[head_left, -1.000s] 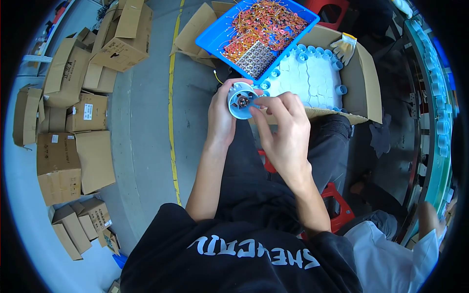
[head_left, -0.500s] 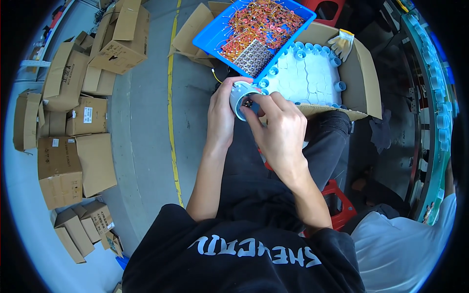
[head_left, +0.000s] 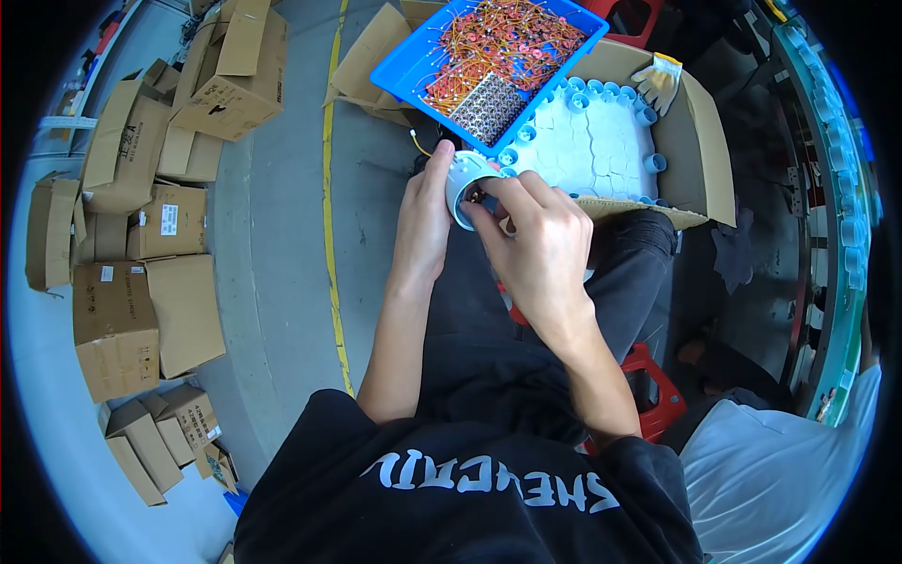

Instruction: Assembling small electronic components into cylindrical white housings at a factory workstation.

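Observation:
My left hand [head_left: 423, 221] is wrapped round a light-blue plastic cup [head_left: 467, 169], its thumb raised along the cup's left side. The cup is tilted, its open mouth facing me. From the right, my right hand [head_left: 545, 244] reaches thumb and forefinger into that mouth, pinching a small dark part [head_left: 473, 195] with shiny spots; most of it is hidden by the fingers and the rim. A thin wire with a white plug [head_left: 415, 138] sticks out behind the cup, near my left thumb.
A blue tray [head_left: 399, 89] of wired red parts and a block of small round pieces rests above a carton [head_left: 703, 141] holding similar cups and a glove [head_left: 660, 83]. A person in a pale shirt [head_left: 770, 470] sits right, near a red stool [head_left: 655, 404]. Cartons [head_left: 117, 320] line the left.
My left thumb has lifted from across the cup's top to its left side, and the cup has turned slightly. My right fingers stay inside its mouth. The person at right has shifted lower.

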Demonstrator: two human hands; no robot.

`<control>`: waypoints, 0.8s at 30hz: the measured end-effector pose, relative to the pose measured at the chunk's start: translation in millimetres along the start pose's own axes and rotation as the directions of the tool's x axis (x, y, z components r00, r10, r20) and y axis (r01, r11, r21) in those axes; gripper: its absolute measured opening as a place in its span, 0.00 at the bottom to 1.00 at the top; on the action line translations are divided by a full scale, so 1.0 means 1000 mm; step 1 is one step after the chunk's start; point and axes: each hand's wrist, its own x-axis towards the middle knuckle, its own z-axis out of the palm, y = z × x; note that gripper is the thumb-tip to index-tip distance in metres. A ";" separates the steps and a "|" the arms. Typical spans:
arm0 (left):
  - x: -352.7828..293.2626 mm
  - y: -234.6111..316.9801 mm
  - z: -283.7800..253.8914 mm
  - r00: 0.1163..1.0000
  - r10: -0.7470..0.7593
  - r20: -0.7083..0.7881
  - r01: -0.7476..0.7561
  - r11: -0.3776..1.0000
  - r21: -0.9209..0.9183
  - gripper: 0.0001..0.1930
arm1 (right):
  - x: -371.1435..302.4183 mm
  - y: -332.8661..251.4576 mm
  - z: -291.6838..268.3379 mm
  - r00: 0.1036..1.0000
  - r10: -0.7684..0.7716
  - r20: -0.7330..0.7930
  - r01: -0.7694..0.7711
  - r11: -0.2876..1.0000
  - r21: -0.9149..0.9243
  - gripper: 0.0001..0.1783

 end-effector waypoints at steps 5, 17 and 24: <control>-0.002 -0.006 -0.004 0.995 0.003 -0.099 -0.005 1.000 -0.020 0.20 | -0.001 0.003 0.004 1.000 0.011 -0.024 -0.011 1.000 -0.018 0.10; -0.029 0.003 0.008 0.953 0.292 0.086 -0.301 0.946 0.118 0.19 | -0.006 0.008 0.004 0.997 -0.011 -0.075 0.010 1.000 -0.006 0.10; -0.023 -0.004 0.003 0.958 0.283 0.047 -0.287 0.938 0.192 0.24 | -0.006 0.003 -0.003 1.000 0.003 0.027 -0.003 1.000 -0.024 0.13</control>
